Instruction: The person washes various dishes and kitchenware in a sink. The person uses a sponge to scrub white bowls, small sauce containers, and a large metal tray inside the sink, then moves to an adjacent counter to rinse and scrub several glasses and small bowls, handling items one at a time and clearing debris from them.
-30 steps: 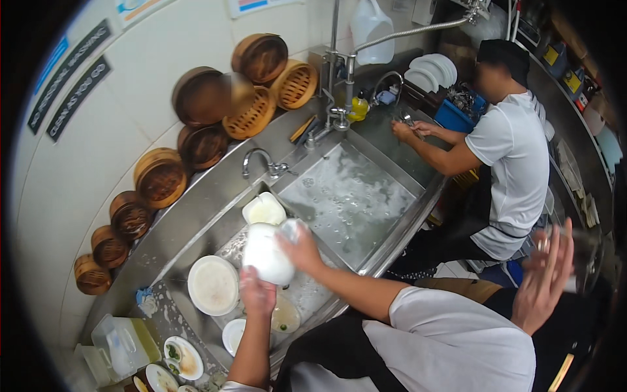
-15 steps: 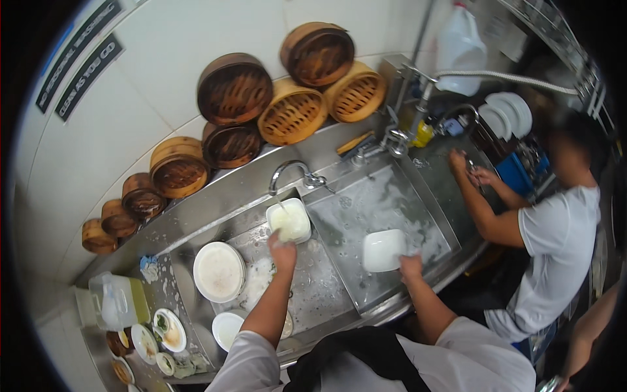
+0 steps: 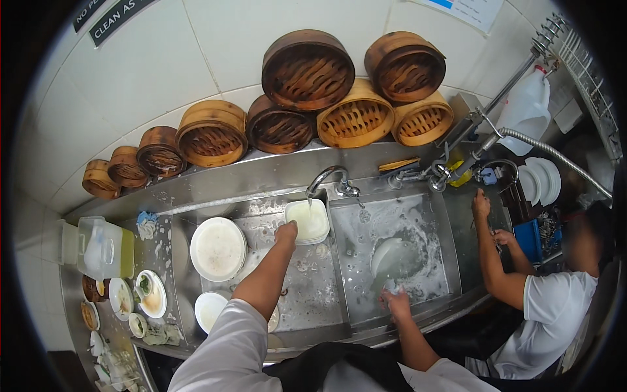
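My left hand (image 3: 285, 236) grips a square white container (image 3: 310, 215) at the left basin's back, beneath a tap (image 3: 328, 173) that runs into it. Its contents look pale and milky. My right hand (image 3: 397, 302) is curled at the soapy basin (image 3: 356, 287), around a small greyish item too unclear to name. Just beyond it a white dish (image 3: 388, 257) lies under the water, partly hidden by foam. Left of my left forearm are a stack of white plates (image 3: 215, 248) and a white bowl (image 3: 209, 307).
Several bamboo steamers (image 3: 307, 68) line the back ledge. Dirty dishes (image 3: 152, 294) and plastic tubs (image 3: 98, 248) cover the left drainboard. A co-worker (image 3: 548, 307) works at the far right basin with their hands in it, beside a blue bin (image 3: 526, 240) and white plates (image 3: 545, 179).
My left hand has moved from the held white dish to the container under the tap. My right hand carried that dish rightward and released it into the soapy water. The view has swung round.
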`<action>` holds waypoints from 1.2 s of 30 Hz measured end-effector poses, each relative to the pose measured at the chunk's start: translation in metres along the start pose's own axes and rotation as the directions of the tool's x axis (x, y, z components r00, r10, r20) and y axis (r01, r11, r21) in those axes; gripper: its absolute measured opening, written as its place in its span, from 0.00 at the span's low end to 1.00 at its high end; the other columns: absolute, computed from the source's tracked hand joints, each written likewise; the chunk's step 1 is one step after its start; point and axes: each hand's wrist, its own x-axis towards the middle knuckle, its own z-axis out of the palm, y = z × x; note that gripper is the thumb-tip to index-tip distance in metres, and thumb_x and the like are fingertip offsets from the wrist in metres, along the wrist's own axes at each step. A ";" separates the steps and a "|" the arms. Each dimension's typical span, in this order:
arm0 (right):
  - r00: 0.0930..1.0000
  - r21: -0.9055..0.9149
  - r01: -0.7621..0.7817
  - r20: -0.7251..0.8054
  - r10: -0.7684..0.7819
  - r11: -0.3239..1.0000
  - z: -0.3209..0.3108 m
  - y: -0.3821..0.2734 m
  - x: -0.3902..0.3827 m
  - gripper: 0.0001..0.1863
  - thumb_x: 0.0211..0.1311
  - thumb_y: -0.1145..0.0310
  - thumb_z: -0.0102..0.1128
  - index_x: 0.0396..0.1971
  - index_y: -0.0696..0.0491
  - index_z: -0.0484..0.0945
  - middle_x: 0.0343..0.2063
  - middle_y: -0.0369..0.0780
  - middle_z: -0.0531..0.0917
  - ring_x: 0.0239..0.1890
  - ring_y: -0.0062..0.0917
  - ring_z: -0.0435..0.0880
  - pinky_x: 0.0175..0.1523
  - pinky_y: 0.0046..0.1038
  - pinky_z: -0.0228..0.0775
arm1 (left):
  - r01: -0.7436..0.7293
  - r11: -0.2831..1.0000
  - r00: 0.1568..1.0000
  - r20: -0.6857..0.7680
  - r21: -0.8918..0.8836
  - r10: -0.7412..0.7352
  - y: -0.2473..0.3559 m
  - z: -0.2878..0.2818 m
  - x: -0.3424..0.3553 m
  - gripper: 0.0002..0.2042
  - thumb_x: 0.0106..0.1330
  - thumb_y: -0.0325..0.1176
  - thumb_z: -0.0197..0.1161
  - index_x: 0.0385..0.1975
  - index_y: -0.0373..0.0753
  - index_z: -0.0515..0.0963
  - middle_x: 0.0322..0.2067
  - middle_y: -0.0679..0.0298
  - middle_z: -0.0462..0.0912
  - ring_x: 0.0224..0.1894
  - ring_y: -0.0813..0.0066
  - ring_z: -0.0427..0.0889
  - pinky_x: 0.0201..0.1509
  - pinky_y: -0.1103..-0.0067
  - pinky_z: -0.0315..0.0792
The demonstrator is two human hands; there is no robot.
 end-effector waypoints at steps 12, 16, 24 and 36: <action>0.998 0.098 0.054 -0.026 -0.052 0.994 0.026 -0.051 -0.002 0.20 0.65 0.78 0.62 0.56 0.53 0.70 0.40 0.42 0.83 0.32 0.32 0.87 0.29 0.30 0.77 | 0.856 0.450 0.287 0.958 -0.254 -0.006 -0.003 -0.024 -0.059 0.21 0.65 0.34 0.57 0.56 0.30 0.74 0.30 0.62 0.82 0.31 0.71 0.86 0.39 0.76 0.87; 0.992 0.362 0.124 -0.026 -0.123 0.924 0.059 -0.057 -0.022 0.24 0.63 0.78 0.59 0.59 0.54 0.67 0.45 0.46 0.82 0.35 0.40 0.89 0.32 0.37 0.82 | 0.901 0.427 -0.168 0.851 -0.072 0.498 -0.089 -0.069 -0.109 0.28 0.54 0.30 0.61 0.58 0.29 0.73 0.43 0.53 0.85 0.42 0.66 0.87 0.50 0.71 0.86; 0.884 0.035 0.460 0.070 -0.462 0.887 0.241 -0.061 -0.058 0.25 0.67 0.73 0.65 0.59 0.65 0.68 0.50 0.44 0.80 0.50 0.28 0.82 0.54 0.29 0.76 | 0.046 0.833 0.748 0.572 -0.551 0.337 -0.182 -0.344 -0.145 0.37 0.55 0.23 0.56 0.72 0.42 0.64 0.59 0.53 0.78 0.55 0.55 0.82 0.55 0.59 0.81; -0.133 0.125 0.984 0.990 -0.055 -0.127 0.995 -0.094 -0.308 0.29 0.61 0.64 0.68 0.63 0.50 0.75 0.54 0.51 0.83 0.56 0.46 0.83 0.60 0.39 0.74 | -0.118 -0.008 0.939 -0.114 -0.993 0.324 -0.416 -0.655 -0.151 0.40 0.54 0.23 0.55 0.74 0.45 0.61 0.58 0.57 0.76 0.59 0.57 0.80 0.60 0.56 0.80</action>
